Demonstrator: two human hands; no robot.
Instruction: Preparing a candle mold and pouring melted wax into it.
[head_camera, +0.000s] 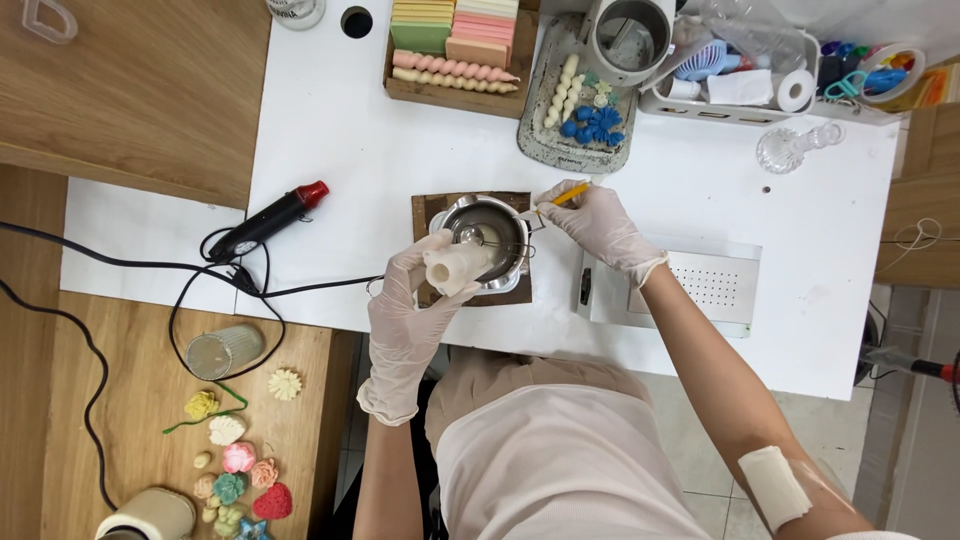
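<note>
— White tabletop (330, 140) is seen from above, with a wooden bench (150, 400) to its left. What is found closest to the person?

— On the wooden bench, small wax flowers in yellow, pink and teal (235, 470) are laid out beside a ribbed cylinder (223, 350). Nearer the middle, a pale cream cylindrical candle (458, 266) is gripped by the left hand (405, 310), gloved in white, with the fingers wrapped round its lower end. It is held tilted over the rim of a small round steel pot (490, 235).

— And the other hand?

— A slim tool with a yellow handle (566, 196) is pinched between the fingertips of the gloved right hand (600, 225), just beside the pot.

— How would the candle be expected to handle?

— It is judged light and stiff, yet easily dented or marked, and possibly slick under a glove. A grip round the base, as shown, is judged best, with the surface near the pot left untouched.

— What lies farther off?

— A black heat gun with a red nozzle (268, 220) rests to the left; a tray of blue and cream wax shapes (580, 115) and a box of pastel wax slabs (455, 45) are placed at the far edge.
</note>
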